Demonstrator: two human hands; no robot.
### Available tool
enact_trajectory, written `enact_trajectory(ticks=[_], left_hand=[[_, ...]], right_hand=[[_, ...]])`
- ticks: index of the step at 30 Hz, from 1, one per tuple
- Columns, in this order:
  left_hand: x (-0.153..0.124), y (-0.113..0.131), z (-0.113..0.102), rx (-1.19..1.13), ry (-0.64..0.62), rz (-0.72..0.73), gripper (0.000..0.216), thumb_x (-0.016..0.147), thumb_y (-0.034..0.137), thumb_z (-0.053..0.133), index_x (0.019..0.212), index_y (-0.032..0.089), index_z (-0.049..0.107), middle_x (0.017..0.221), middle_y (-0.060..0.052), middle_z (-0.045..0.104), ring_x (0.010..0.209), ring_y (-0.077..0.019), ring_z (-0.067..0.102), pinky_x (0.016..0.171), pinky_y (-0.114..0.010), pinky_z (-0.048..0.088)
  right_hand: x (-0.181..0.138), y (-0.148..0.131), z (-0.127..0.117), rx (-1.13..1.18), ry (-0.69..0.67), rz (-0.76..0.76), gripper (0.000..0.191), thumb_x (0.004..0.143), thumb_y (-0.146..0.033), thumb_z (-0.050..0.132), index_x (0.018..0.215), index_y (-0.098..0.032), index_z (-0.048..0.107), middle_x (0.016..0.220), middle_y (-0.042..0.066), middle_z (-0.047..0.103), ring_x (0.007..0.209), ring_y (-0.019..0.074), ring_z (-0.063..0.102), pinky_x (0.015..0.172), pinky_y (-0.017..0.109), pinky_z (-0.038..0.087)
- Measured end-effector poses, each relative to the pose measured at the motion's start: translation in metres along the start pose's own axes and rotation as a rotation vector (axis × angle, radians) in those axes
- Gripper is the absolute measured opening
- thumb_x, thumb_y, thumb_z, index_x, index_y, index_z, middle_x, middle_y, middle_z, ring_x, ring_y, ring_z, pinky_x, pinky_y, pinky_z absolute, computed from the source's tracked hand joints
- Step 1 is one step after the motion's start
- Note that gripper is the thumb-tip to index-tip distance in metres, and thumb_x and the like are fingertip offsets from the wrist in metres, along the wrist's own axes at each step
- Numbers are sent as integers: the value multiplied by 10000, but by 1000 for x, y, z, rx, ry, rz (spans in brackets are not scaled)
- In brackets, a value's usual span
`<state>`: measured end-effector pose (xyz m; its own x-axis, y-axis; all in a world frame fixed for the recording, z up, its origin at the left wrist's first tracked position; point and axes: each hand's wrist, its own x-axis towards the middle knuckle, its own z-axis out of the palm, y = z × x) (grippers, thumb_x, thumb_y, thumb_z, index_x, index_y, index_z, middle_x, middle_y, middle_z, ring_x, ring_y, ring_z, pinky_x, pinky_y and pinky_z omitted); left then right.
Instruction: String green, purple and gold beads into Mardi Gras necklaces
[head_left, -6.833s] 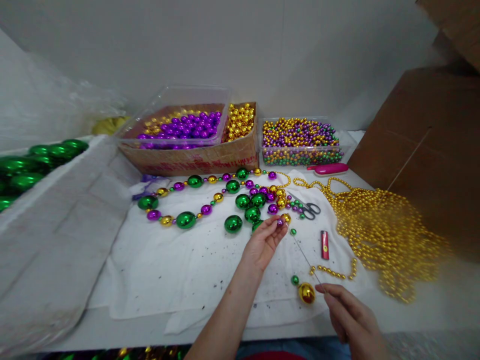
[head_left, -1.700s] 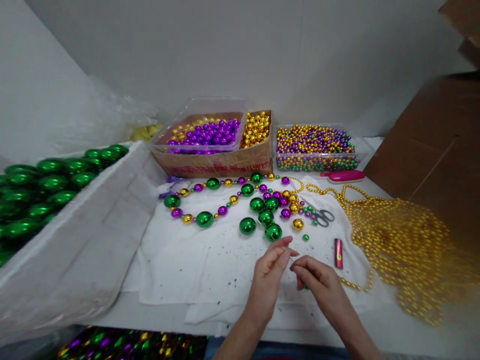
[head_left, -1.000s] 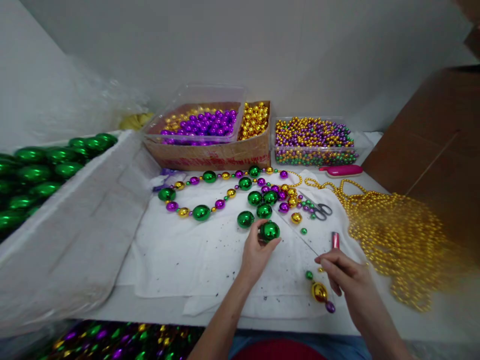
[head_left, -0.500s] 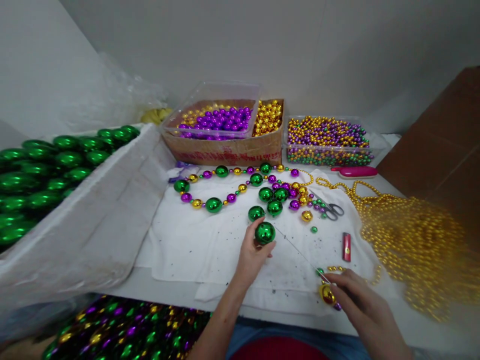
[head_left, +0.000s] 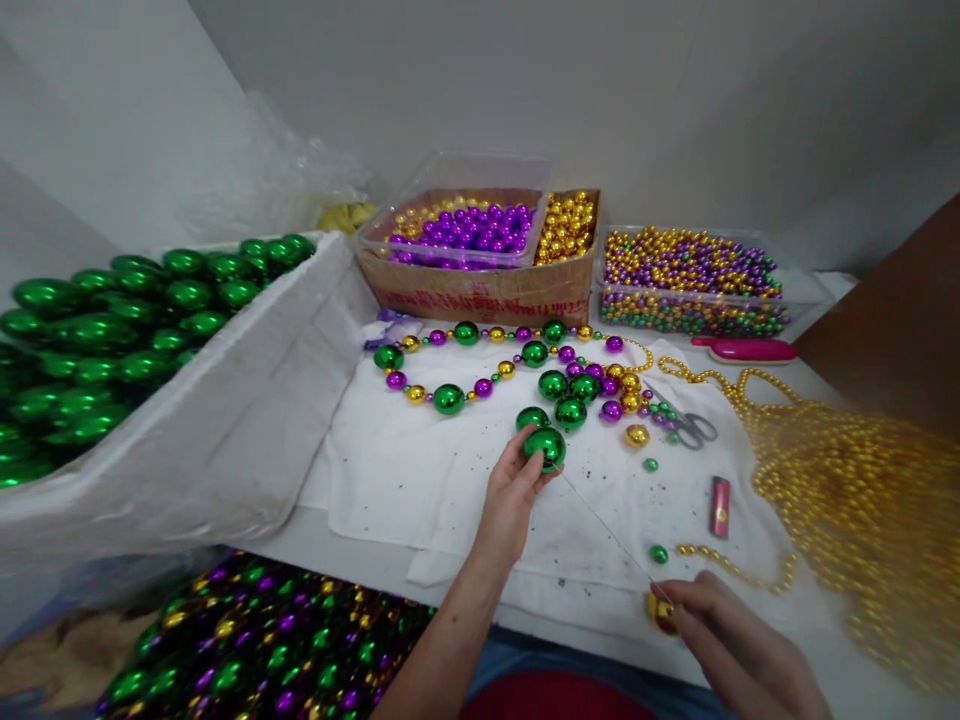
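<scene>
My left hand (head_left: pixel 517 485) grips a large shiny green bead (head_left: pixel 544 449), its thumb lying across the front. A thin straight needle or wire (head_left: pixel 609 525) runs from the bead's right side to my right hand (head_left: pixel 701 620). Thumb and forefinger of that hand pinch its near end. Just below those fingers is a large gold bead (head_left: pixel 663 612), partly covered by the hand. A small green bead (head_left: pixel 658 554) and a short gold bead chain (head_left: pixel 739 569) lie close by. Beyond my left hand sit several loose large green beads (head_left: pixel 571 413) beside purple and gold ones.
A strung necklace (head_left: pixel 448 399) curves across the white cloth (head_left: pixel 420 480). Scissors (head_left: pixel 686 428), a red lighter (head_left: pixel 720 507) and a pink-handled tool (head_left: pixel 752 350) lie right. Bead boxes (head_left: pixel 480 290) stand behind, a foam box (head_left: pixel 300 400) of green beads left, gold chains (head_left: pixel 847 480) heaped right.
The view has swung left, shifting everything rightward. My left thumb has come over the green bead's front, and the bead is tilted. The thin strand now meets the bead at its lower right.
</scene>
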<state>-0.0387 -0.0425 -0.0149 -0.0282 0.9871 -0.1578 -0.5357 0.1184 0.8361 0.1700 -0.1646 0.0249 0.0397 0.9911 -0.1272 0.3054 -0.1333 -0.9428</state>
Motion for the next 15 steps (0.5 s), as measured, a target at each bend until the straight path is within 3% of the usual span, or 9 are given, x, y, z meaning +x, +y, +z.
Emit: enact_trajectory(ticks=[3, 11, 15], left_hand=[[0, -1, 0, -16, 13, -7, 477, 749, 294, 710, 1201, 218, 577, 1173, -70, 606, 1037, -206, 584, 919, -396, 482], [-2, -1, 3, 75, -3, 42, 507, 743, 271, 705, 1221, 238, 538, 1277, -76, 538, 1088, -211, 553, 925, -391, 488], [-7, 0, 9, 121, -41, 45, 528, 713, 259, 726, 1206, 258, 537, 1261, -56, 542, 1050, -204, 560, 884, -368, 502]], right_hand=[[1, 5, -2, -27, -17, -5, 179, 748, -358, 664, 864, -259, 756, 720, 40, 636, 713, 207, 616, 593, 226, 479], [-4, 4, 12, 26, 156, 64, 246, 754, -453, 636, 834, -248, 746, 718, 33, 617, 726, 205, 596, 609, 242, 443], [-3, 7, 16, 36, 125, 82, 270, 773, -464, 619, 879, -244, 735, 707, 27, 609, 716, 203, 586, 643, 255, 440]])
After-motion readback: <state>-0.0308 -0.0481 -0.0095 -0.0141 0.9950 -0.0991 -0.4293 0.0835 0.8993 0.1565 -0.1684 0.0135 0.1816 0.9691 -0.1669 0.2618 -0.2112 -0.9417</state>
